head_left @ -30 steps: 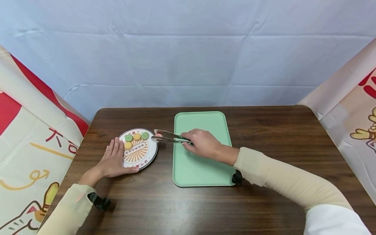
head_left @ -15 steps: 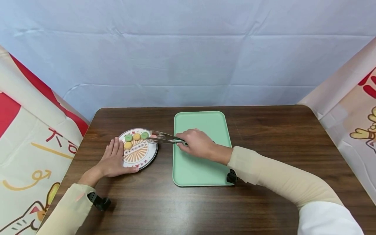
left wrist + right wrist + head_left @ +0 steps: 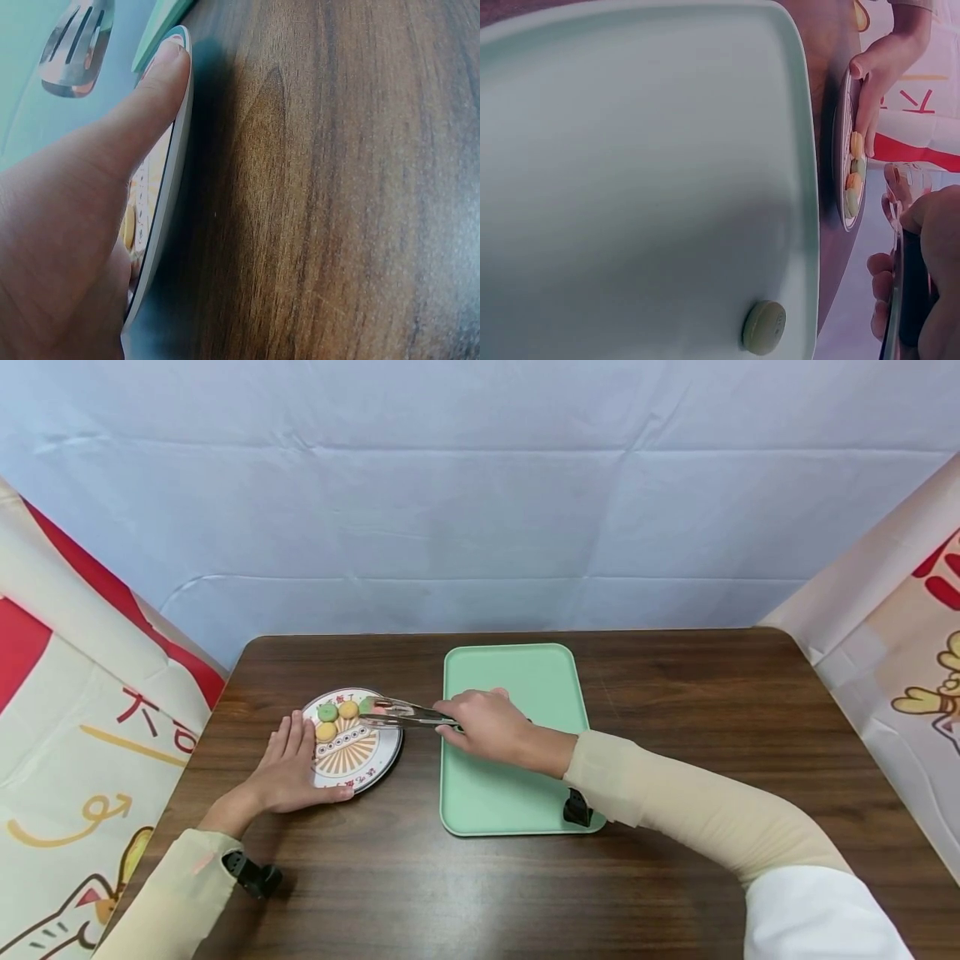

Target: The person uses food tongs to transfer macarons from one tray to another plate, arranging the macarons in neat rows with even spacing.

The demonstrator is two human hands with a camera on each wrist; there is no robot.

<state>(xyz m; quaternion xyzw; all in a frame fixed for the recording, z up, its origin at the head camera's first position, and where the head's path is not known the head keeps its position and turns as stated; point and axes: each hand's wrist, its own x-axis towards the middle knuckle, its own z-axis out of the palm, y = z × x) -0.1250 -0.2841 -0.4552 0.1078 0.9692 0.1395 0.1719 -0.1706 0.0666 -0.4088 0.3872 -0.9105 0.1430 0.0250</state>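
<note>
My left hand (image 3: 288,770) rests flat on the left rim of a round white patterned plate (image 3: 385,758), fingers straight and thumb along the near edge. Green macarons (image 3: 327,712) and yellow macarons (image 3: 326,732) sit on the plate's far left part. With my right hand (image 3: 487,724) I grip metal tongs (image 3: 412,714) by their black handle, seen in the right wrist view. Between the tong tips is a pink macaron (image 3: 378,711), over the plate's right side. The tips partly cover a green macaron there.
A light green tray (image 3: 510,802) lies right of the plate, under my right forearm. One green macaron (image 3: 764,328) sits on it near an edge, hidden by my hand in the head view. Both are on a brown wooden table (image 3: 690,718), with a pale cloth backdrop (image 3: 480,510) behind.
My right hand has moved left, carrying the tongs and pink macaron from the plate's right edge to over the plate beside the green macaron. My left hand has stayed still.
</note>
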